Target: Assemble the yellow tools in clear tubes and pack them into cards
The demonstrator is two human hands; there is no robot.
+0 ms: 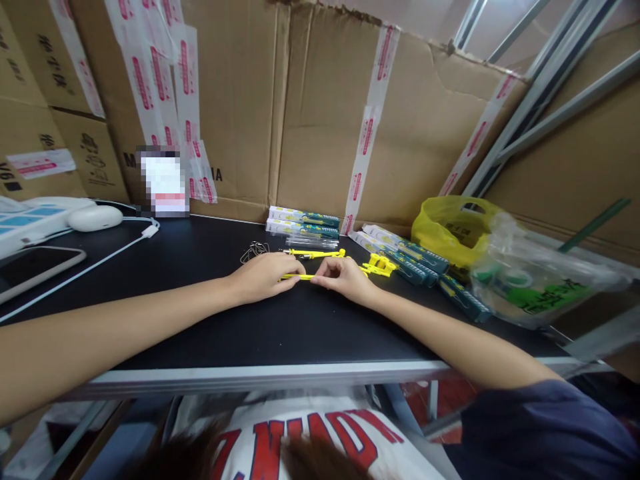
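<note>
A thin yellow plastic stick (306,277) lies level between my two hands, just above the black tabletop. The fingers of my left hand (270,275) are closed on its left part and hide that end. On its right end, the thumb and forefinger of my right hand (345,277) are pinched. Behind the hands is a similar yellow stick-like piece (320,254) with a knobbed right end. Several yellow plastic parts (381,265) are heaped right of my right hand. Bent metal wire pieces (254,251) lie behind my left hand.
Slim printed boxes (305,220) are stacked at the back, with clear tubes (310,243) before them. More boxes (405,257), a yellow bag (445,230) and a clear plastic bag (530,280) stand right. A phone (40,270), a white cable (100,267) and a power strip (40,220) lie left.
</note>
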